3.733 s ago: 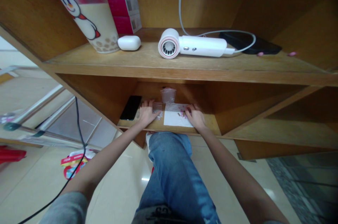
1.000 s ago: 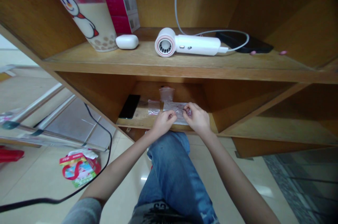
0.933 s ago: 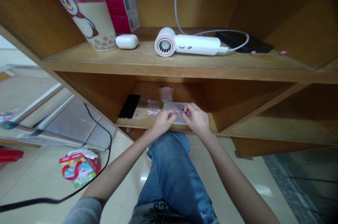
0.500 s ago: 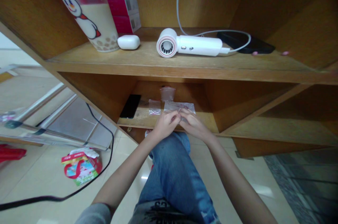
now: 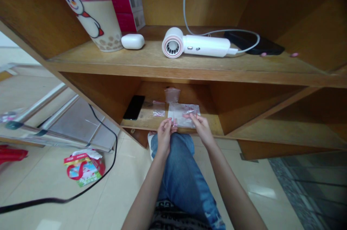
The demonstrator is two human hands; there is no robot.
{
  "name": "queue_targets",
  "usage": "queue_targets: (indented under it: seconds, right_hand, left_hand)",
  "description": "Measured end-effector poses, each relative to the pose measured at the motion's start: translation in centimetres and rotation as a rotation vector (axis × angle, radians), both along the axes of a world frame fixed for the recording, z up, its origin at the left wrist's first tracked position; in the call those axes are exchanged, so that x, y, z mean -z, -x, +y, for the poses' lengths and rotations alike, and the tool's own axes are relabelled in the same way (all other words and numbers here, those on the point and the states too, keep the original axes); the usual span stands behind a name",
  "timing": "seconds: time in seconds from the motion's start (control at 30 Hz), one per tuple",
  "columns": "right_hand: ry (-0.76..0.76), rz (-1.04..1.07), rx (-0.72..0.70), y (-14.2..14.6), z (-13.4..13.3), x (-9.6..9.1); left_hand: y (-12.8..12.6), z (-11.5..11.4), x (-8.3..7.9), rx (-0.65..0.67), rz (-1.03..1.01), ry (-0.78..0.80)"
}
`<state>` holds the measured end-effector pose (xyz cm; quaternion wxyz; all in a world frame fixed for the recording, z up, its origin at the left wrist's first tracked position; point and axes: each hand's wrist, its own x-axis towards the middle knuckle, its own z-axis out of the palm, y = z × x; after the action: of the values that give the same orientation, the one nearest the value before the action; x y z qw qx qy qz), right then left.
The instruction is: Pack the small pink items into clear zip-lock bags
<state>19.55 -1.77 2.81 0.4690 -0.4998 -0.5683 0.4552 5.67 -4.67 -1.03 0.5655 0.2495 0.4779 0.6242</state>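
My left hand is at the front edge of the lower shelf, fingers pinched on a small clear bag with something pink in it. To its right, my right hand stretches its fingers onto a white sheet under clear plastic, its fingertips touching small pink pieces. Two more small clear bags lie nearby, one to the left and one upright behind. A black phone lies at the shelf's left end.
The upper shelf carries a white hair dryer with its cord, a white earbud case, a snowman cup, pink boxes and a black flat object. On the floor lie a black cable and a colourful packet.
Both hands were together at the sheet on one small bag. Now they have parted: the left drew back toward the shelf edge with the bag, the right reached forward onto the sheet.
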Motion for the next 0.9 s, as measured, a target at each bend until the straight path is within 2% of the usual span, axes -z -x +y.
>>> queue_targets:
  seconds: [0.13,0.33,0.47,0.63,0.73,0.9]
  right_hand:
    - [0.077,0.107,0.114,0.1,0.0,1.6]
    - [0.173,0.304,0.122,0.9,-0.6,2.4]
    - [0.324,0.584,0.073,1.7,-0.5,3.0]
    - [0.440,0.964,-0.016,2.7,-0.2,3.6]
    - [0.478,1.067,-0.064,3.1,-0.1,3.8]
    - [0.514,1.129,-0.144,3.4,0.1,4.4]
  left_hand:
    - [0.2,-0.1,-0.4,-0.041,0.063,-0.045]
    - [0.1,-0.2,-1.0,-0.052,0.118,-0.130]
    - [0.0,-0.5,-1.9,-0.050,0.141,-0.209]
    - [0.4,-0.8,-3.1,-0.032,0.303,-0.295]
    - [0.6,-0.8,-3.5,-0.068,0.447,-0.303]
    - [0.8,-0.2,-4.3,0.017,0.614,-0.332]
